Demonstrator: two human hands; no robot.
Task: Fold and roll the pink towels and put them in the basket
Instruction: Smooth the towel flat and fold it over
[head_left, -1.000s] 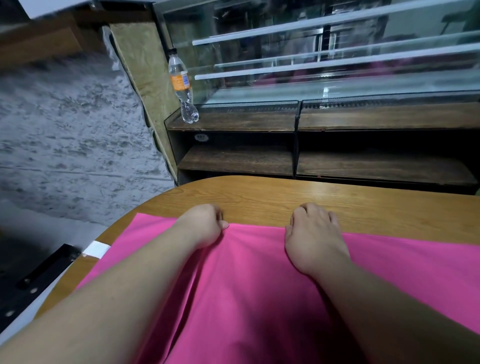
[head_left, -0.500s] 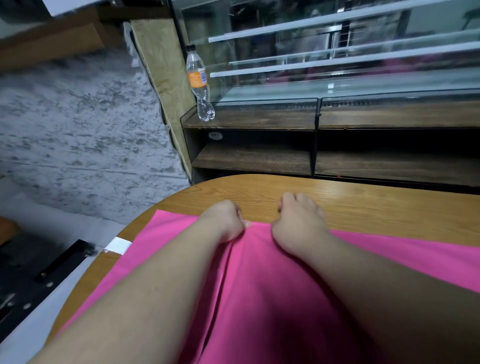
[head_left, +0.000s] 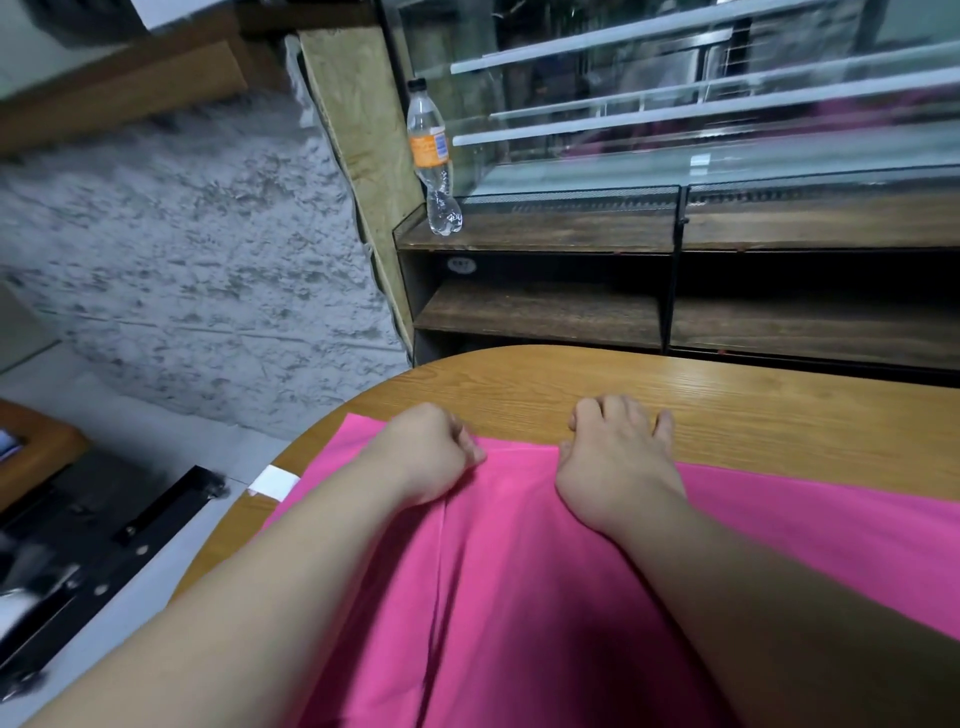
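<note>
A pink towel (head_left: 519, 597) lies spread on the wooden table (head_left: 753, 415), with a lengthwise crease running toward me. My left hand (head_left: 431, 452) is curled into a fist at the towel's far edge and pinches the cloth there. My right hand (head_left: 618, 457) lies on the same far edge a little to the right. Its fingers are spread and reach past the cloth onto the bare wood. Both forearms lie over the towel. No basket shows in the head view.
Behind the table stands a dark wooden shelf unit (head_left: 545, 312) with a glass display case above. A plastic bottle (head_left: 434, 161) with an orange label stands on its left end. A white label (head_left: 272, 482) sits at the table's left rim, with floor and black brackets beyond.
My right hand slid left toward my left hand, then moved back right a little and spread its fingers onto the wood. My left hand kept pinching the edge. The view swung left.
</note>
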